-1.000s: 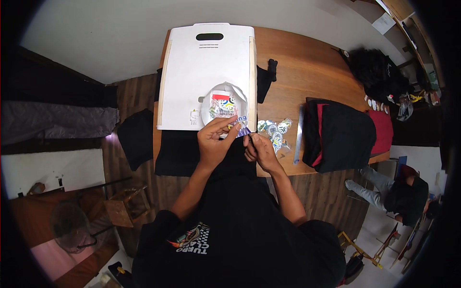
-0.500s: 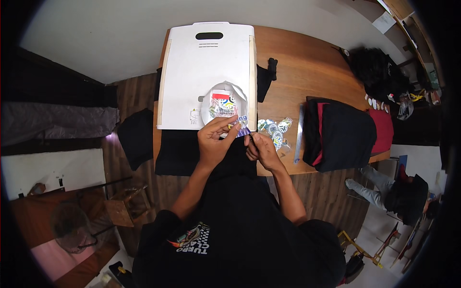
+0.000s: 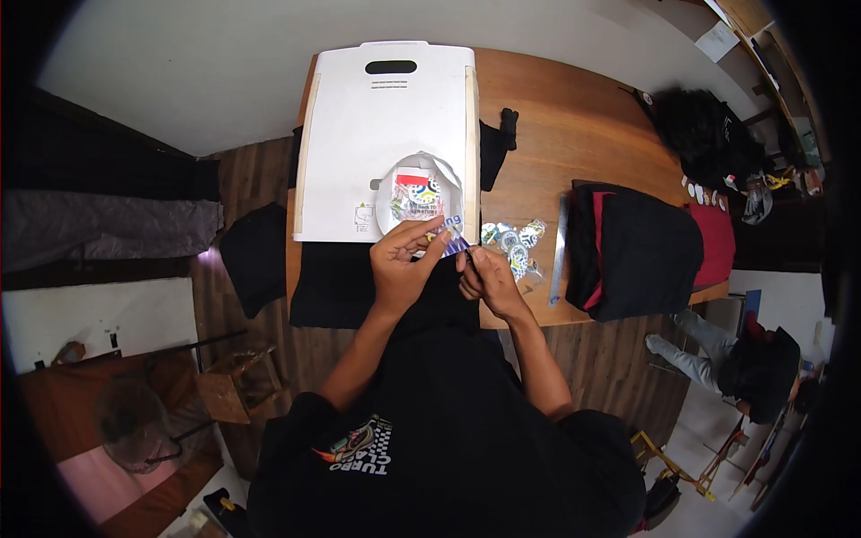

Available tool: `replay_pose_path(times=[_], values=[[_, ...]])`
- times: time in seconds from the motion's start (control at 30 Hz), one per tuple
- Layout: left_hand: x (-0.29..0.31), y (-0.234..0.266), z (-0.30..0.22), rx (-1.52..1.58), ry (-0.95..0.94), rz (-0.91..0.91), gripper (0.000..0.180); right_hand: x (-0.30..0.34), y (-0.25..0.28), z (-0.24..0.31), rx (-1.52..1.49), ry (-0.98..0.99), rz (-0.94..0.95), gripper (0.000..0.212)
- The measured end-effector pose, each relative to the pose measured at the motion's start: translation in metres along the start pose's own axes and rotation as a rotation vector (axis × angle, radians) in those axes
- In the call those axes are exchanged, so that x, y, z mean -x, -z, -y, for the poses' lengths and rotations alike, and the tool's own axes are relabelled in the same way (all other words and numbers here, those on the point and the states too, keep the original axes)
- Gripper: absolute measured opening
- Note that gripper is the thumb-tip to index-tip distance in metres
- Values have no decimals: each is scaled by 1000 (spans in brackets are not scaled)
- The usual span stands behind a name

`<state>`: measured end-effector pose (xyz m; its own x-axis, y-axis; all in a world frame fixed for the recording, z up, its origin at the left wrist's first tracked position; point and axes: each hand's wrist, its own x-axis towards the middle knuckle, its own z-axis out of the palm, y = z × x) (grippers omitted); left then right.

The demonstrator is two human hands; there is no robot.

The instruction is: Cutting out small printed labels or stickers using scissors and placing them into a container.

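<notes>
Between the fingertips of my left hand [image 3: 401, 260] is a small printed piece [image 3: 452, 235], blue, white and purple, perhaps a sticker or film. My right hand [image 3: 491, 280] is closed around a small dark tool [image 3: 465, 255] that meets the right edge of this piece; its exact kind is too small to tell. Just beyond my hands, a round white container [image 3: 456, 193] holds printed pieces in red, white and other colours. Several colourful cut-out stickers [image 3: 513, 247] lie in a loose pile on the wood to the right of my right hand.
A large white board [image 3: 386, 125] with a slot bears the container on the wooden table [image 3: 556, 108]. Black cloth [image 3: 332, 287] hangs over the front edge. A metal ruler [image 3: 559, 251] lies beside stacked black and red fabric [image 3: 641, 255]. Another person [image 3: 753, 368] is at far right.
My hands stay almost in the same place, with the printed piece tilting slightly at its right edge. The person at far right has shifted a little.
</notes>
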<state>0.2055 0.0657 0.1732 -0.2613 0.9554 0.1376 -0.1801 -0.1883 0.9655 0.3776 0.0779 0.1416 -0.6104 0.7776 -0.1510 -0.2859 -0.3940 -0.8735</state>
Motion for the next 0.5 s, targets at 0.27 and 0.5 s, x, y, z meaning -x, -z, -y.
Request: replay_pose_path(times=[0.27,0.5], values=[[5,-9,4,22,-8,-76,27,0,-6,-5,-71,-4,-47,43],[5,-9,6,23,-19,-85,28,1,-5,-10,-95,-18,-47,43]])
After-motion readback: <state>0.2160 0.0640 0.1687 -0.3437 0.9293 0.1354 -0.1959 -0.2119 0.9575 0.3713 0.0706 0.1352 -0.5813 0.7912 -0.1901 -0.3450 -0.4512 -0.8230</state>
